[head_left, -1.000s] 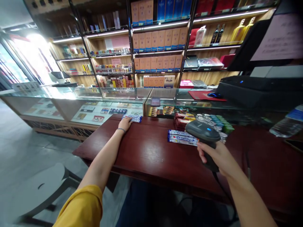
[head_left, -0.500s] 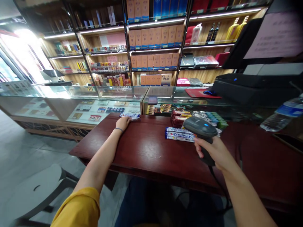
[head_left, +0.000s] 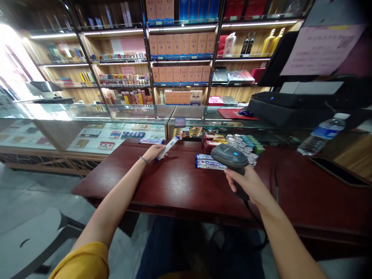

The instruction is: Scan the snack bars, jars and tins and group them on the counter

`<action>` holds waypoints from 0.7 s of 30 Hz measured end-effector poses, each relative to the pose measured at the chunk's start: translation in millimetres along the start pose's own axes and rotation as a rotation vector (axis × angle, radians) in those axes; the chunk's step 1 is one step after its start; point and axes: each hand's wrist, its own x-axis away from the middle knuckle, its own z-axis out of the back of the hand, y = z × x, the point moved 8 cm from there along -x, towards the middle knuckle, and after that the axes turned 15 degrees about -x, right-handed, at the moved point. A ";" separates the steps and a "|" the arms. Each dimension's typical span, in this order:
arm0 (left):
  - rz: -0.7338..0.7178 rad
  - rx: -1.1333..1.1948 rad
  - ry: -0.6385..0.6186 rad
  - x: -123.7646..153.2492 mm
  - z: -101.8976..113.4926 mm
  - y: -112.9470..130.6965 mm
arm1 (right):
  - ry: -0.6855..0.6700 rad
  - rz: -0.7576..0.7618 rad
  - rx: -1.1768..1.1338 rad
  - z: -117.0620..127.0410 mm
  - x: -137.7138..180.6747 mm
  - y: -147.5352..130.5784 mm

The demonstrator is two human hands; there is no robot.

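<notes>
- Left hand [head_left: 154,152] grasps one packet [head_left: 169,147], tilted, near the desk's [head_left: 174,193] far edge.
- Right hand [head_left: 248,180] is wrapped round the scanner [head_left: 229,155], above the desk, its nose toward the left.
- Another packet [head_left: 151,141] lies on the far edge, near the far left corner; further packets [head_left: 207,161] lie beside the red packs [head_left: 208,146].
- Work looks partway: one packet is in hand, apart from the scanner, the others unheld. Whether any has been scanned cannot be told.

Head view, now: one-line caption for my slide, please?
Left hand holds a wrapped packet over the dark red table; the right hand grips a handheld scanner.
</notes>
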 end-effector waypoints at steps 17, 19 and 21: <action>-0.154 0.076 -0.187 11.9 -48.0 37.3 | 0.030 -0.034 0.220 -8.2 17.9 3.8; -0.156 0.102 -0.189 12.8 -47.6 37.6 | 0.034 -0.039 0.201 -5.4 18.3 5.2; -0.137 0.116 -0.182 13.1 -47.3 37.2 | 0.049 -0.036 0.170 0.5 19.0 5.6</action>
